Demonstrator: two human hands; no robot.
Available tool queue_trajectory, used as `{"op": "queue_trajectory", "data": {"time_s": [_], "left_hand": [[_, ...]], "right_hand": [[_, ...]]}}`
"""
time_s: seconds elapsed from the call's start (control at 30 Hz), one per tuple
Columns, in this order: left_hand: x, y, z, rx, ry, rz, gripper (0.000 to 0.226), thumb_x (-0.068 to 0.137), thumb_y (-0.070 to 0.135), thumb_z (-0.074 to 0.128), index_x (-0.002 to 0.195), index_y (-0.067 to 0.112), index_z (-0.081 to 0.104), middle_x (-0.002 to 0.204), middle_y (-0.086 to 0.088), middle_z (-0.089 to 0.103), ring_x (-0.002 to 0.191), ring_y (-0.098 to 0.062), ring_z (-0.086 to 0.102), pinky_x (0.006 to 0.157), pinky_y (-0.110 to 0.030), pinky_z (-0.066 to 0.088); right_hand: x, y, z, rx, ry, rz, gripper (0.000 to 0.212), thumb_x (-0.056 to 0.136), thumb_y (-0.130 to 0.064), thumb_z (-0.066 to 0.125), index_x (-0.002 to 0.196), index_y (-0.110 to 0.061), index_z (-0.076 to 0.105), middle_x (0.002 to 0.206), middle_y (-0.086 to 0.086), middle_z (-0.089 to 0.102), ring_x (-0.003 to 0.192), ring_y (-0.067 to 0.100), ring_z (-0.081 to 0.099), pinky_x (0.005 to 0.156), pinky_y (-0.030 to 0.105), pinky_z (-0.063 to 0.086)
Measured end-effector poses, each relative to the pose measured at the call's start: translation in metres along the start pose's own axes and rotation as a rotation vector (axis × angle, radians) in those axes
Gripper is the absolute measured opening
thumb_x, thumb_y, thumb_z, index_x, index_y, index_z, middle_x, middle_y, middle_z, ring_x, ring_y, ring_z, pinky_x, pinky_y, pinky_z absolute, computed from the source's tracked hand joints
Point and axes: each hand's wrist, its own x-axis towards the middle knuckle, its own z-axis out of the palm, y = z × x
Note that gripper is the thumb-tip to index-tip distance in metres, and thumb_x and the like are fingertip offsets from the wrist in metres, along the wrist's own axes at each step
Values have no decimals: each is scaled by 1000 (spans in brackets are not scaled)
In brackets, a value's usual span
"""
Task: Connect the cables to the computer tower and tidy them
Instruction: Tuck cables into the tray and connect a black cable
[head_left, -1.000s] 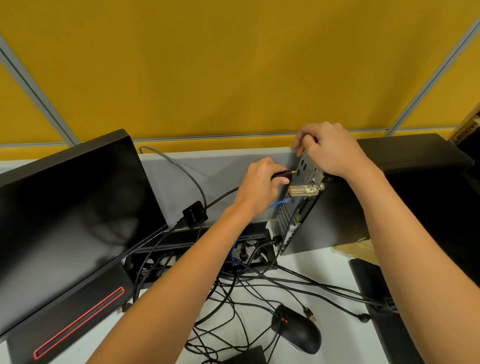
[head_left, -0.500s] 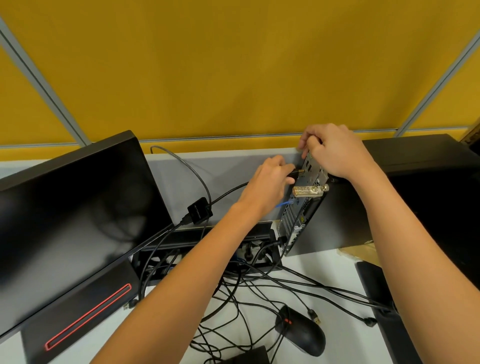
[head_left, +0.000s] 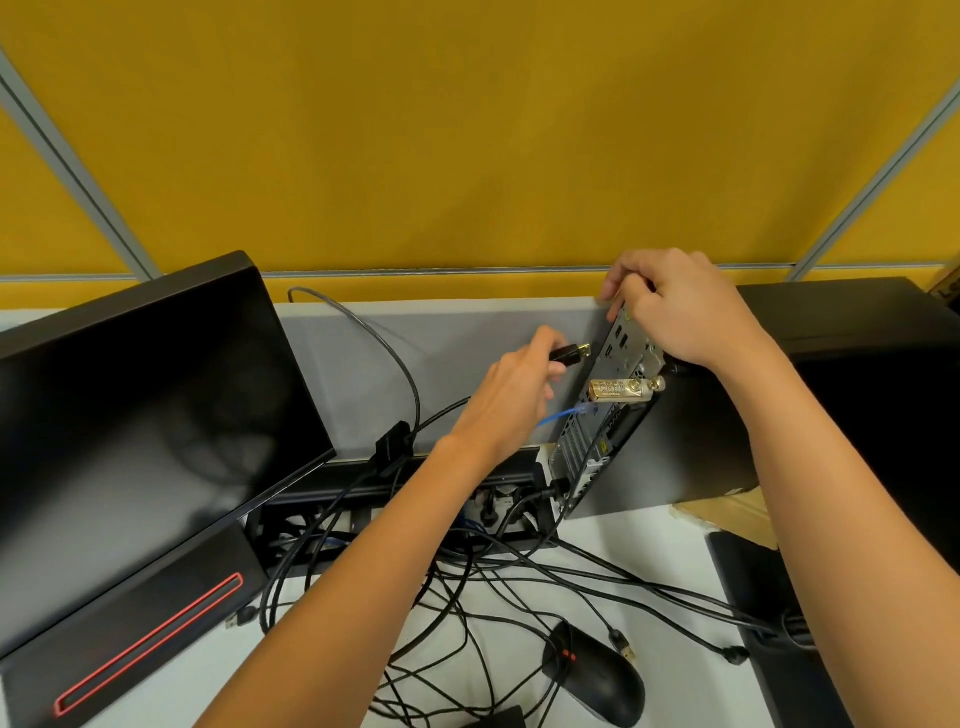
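Note:
A black computer tower (head_left: 670, 447) stands on the desk with its metal rear panel (head_left: 621, 364) turned toward the left. My right hand (head_left: 675, 306) grips the top rear corner of the tower. My left hand (head_left: 511, 395) pinches a black plug with a gold tip (head_left: 727, 354), held a short way left of the panel and apart from it. A gold combination lock (head_left: 621, 389) hangs on the panel, and a blue cable (head_left: 563, 415) is plugged in just below it. Several black cables (head_left: 467, 597) lie tangled on the desk in front.
A black monitor (head_left: 130, 431) leans at the left, with a red-striped base. A black cable tray (head_left: 395, 514) sits behind the tangle. A black mouse (head_left: 597, 675) lies at the front. A second dark box (head_left: 883, 415) stands at the right. A yellow partition rises behind the desk.
My left hand has drawn the plug back to the left, away from the rear panel where its tip was a second ago. My right hand stays on the tower's top.

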Motion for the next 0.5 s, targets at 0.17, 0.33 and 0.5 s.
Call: {"op": "queue_trajectory", "data": {"time_s": [0.17,0.33,0.5], "left_hand": [[11,-6,6,-107,104,-13,25,94,-5,42,110,9,55,81,1,54,71,6,52,71,-29,48],[14,-6,13,-149,217,70,19,95,8,49,107,12,63,91,1,64,79,-15,58,74,-41,52],[18,-7,12,-61,171,181,24,96,10,51,117,6,62,105,-6,65,95,-21,60,84,-39,50]], "right_hand": [[-1,-2,-1,17,2,13,30,90,-13,38,82,-24,65,75,-9,70,50,-5,49,55,27,34],[-1,-3,-2,15,4,17,30,91,-12,38,84,-21,66,77,-7,70,50,-10,48,50,25,29],[-1,-3,0,2,8,13,30,90,-13,39,83,-23,66,75,-8,70,52,-11,49,50,25,29]]}}
